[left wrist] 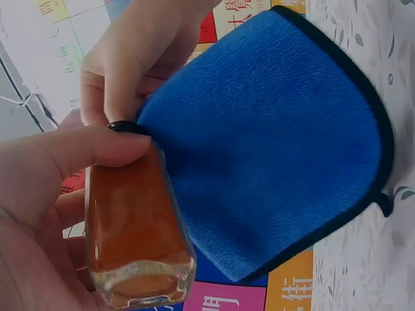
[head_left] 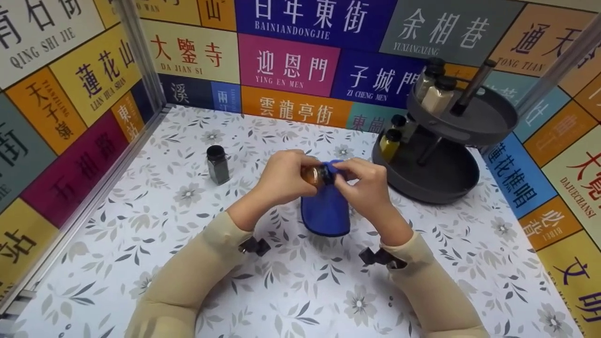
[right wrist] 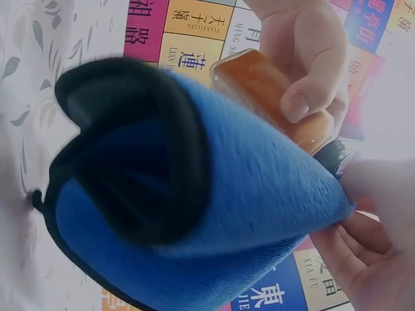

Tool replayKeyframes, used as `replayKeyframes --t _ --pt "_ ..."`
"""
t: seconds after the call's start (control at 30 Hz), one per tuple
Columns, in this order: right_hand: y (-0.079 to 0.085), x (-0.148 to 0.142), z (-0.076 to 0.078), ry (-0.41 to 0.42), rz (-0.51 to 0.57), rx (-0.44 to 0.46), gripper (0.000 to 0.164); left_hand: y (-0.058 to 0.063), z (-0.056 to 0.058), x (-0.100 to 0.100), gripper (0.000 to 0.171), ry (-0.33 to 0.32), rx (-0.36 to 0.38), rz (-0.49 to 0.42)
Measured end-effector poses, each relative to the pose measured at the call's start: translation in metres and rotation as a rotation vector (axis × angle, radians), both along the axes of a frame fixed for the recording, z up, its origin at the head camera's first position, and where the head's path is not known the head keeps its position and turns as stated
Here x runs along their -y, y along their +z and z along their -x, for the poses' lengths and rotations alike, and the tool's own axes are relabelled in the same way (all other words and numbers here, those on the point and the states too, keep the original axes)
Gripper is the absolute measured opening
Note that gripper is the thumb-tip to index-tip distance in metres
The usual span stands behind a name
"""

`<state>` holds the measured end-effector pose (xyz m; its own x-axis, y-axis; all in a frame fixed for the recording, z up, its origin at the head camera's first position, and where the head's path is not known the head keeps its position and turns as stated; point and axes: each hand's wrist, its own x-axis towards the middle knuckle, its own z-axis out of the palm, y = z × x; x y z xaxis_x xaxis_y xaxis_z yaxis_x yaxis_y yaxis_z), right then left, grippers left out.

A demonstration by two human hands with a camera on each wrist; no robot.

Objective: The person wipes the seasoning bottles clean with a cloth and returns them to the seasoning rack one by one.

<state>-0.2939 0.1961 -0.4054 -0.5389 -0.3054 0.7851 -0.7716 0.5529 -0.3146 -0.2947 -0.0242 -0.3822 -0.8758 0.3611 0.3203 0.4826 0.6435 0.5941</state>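
My left hand (head_left: 292, 176) grips a small square glass jar (left wrist: 133, 227) with orange-brown contents, tilted on its side above the table. Its black cap (right wrist: 331, 155) points toward my right hand (head_left: 364, 183). Between thumb and fingers, the right hand pinches a blue cloth (left wrist: 272, 142) with dark edging, right at the cap. Most of the cloth hangs down below the hands, and in the right wrist view it folds over on itself. Part of the cap is hidden by the fingers and cloth.
A dark jar with a black cap (head_left: 218, 164) stands left of my hands on the flower-patterned tabletop (head_left: 281, 291). At the right is a two-tier black round rack (head_left: 429, 185) holding several capped jars, among them a yellow one (head_left: 389, 145). Sign-printed panels (head_left: 286, 61) enclose the table.
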Motion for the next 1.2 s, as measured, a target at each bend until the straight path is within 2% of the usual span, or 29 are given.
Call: replayKeyframes --t 0.13,0.3,0.4,0.53,0.6,0.7,0.83,0.97,1.07,1.2 --pt "0.0 -0.001 -0.001 0.019 -0.024 0.035 0.012 0.0 0.002 0.002 0.043 0.044 -0.009 -0.014" --pt "0.0 0.0 -0.006 0.038 0.008 0.063 0.012 -0.004 0.004 0.0 0.033 0.064 -0.052 0.035" --pt "-0.001 0.001 -0.006 0.031 0.014 0.031 0.013 -0.008 0.004 -0.003 0.025 0.045 -0.053 0.066" --pt "-0.004 0.002 -0.004 -0.009 -0.002 -0.058 0.016 -0.012 0.005 -0.009 0.019 0.006 -0.039 0.107" --pt "-0.005 0.002 -0.002 -0.027 0.007 -0.087 0.018 -0.012 0.005 -0.01 0.019 -0.001 -0.028 0.094" --pt "-0.005 0.001 0.001 -0.022 0.098 -0.053 0.019 -0.012 0.006 -0.011 0.029 0.018 -0.003 0.015" --pt "-0.004 0.002 0.003 0.002 0.313 0.089 0.016 -0.012 0.006 -0.011 0.053 0.066 0.037 -0.171" --pt "-0.008 0.008 0.002 0.028 0.459 0.221 0.014 -0.013 0.005 -0.011 0.057 0.075 0.037 -0.314" --pt "-0.015 0.016 0.001 0.044 0.507 0.271 0.014 -0.013 0.005 -0.01 0.052 0.062 0.021 -0.383" --pt "-0.027 0.028 -0.002 0.07 0.47 0.331 0.011 -0.009 0.002 -0.005 0.049 0.082 0.017 -0.482"
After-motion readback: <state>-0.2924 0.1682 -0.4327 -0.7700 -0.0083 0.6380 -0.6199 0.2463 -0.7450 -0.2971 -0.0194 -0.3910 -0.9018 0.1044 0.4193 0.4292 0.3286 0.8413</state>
